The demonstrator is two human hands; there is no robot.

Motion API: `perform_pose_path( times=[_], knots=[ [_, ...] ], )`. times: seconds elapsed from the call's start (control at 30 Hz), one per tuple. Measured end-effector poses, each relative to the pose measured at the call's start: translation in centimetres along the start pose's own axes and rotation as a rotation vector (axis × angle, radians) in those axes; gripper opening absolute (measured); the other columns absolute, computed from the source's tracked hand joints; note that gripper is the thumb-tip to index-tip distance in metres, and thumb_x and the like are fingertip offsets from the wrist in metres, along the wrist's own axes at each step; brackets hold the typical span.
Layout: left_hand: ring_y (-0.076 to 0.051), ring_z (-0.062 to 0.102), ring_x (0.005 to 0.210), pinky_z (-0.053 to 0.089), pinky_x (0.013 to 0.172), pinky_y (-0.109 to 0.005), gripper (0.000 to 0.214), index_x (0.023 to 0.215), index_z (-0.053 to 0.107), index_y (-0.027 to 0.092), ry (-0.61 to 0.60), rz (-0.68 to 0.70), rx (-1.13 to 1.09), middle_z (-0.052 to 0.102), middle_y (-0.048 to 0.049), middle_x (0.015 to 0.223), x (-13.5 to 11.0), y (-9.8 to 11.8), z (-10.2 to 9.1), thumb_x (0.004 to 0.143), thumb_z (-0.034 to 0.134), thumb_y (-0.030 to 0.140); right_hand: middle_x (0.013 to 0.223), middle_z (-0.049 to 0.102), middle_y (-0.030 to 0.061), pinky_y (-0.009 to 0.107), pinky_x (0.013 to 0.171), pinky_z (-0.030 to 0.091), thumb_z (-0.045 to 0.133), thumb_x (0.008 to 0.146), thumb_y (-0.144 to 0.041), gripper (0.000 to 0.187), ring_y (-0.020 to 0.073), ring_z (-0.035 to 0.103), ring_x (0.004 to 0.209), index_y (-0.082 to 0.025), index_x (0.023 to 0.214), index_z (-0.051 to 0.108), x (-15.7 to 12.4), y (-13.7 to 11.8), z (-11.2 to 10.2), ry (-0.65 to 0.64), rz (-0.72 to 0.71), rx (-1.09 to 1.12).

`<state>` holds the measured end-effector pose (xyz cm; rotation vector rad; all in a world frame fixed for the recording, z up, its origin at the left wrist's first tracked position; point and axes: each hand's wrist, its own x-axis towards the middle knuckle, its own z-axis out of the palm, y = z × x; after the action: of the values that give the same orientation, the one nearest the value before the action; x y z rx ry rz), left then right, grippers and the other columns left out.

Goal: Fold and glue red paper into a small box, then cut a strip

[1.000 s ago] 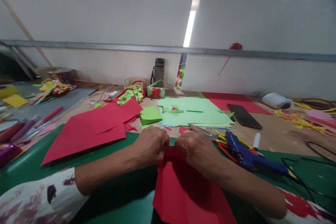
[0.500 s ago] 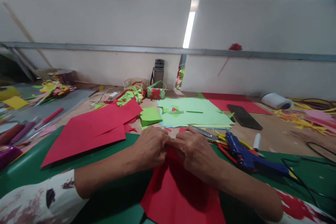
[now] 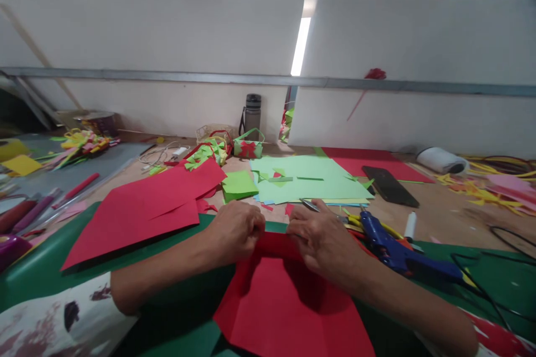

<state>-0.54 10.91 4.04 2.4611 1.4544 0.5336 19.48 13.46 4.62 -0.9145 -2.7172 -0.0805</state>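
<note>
A creased sheet of red paper lies in front of me on the green mat, its far edge folded over into a band. My left hand pinches the left end of that folded edge, fingers closed. At the right end, my right hand grips the same edge with fingers curled. The fold shows between the two hands. Just beyond my right hand are scissors, partly hidden by it, and a blue glue gun with its black cord.
Red sheets lie to the left, and light green paper with scraps is ahead. A black phone, a white marker and a white roll are on the right. A bottle stands against the white wall.
My hands have moved apart along the folded edge, exposing the band between them. The red paper has opened out wider toward me.
</note>
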Motion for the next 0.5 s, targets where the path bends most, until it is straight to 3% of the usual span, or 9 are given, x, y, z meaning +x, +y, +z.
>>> perform_pose_path(
  times=[0.13, 0.3, 0.5],
  knots=[
    [-0.015, 0.054, 0.062, 0.031, 0.054, -0.024, 0.022, 0.061, 0.067, 0.016, 0.012, 0.009, -0.013, 0.063, -0.0019, 0.064, 0.0, 0.3, 0.0, 0.062, 0.050, 0.002, 0.069, 0.060, 0.0004, 0.033, 0.077, 0.027, 0.047, 0.079, -0.003, 0.024, 0.0134, 0.048, 0.064, -0.018, 0.067, 0.062, 0.2, 0.0, 0.6, -0.004, -0.014, -0.006],
    [-0.013, 0.054, 0.063, 0.032, 0.055, -0.022, 0.027, 0.071, 0.072, 0.018, 0.033, 0.037, -0.064, 0.063, -0.0010, 0.066, 0.1, 1.1, 0.1, 0.069, 0.051, 0.002, 0.062, 0.056, -0.0017, 0.033, 0.075, 0.026, 0.048, 0.080, -0.005, 0.024, 0.0122, 0.045, 0.060, -0.018, 0.061, 0.058, 0.3, -0.4, 0.9, 0.004, -0.049, -0.005],
    [-0.013, 0.055, 0.065, 0.035, 0.059, -0.021, 0.024, 0.069, 0.069, 0.015, 0.071, 0.055, -0.137, 0.063, -0.0003, 0.065, 0.0, 1.6, 0.3, 0.063, 0.052, 0.000, 0.063, 0.057, -0.0008, 0.033, 0.076, 0.028, 0.048, 0.077, -0.005, 0.021, 0.0129, 0.044, 0.059, -0.018, 0.064, 0.058, 0.1, -1.0, 0.6, 0.012, -0.061, -0.025]
  ],
)
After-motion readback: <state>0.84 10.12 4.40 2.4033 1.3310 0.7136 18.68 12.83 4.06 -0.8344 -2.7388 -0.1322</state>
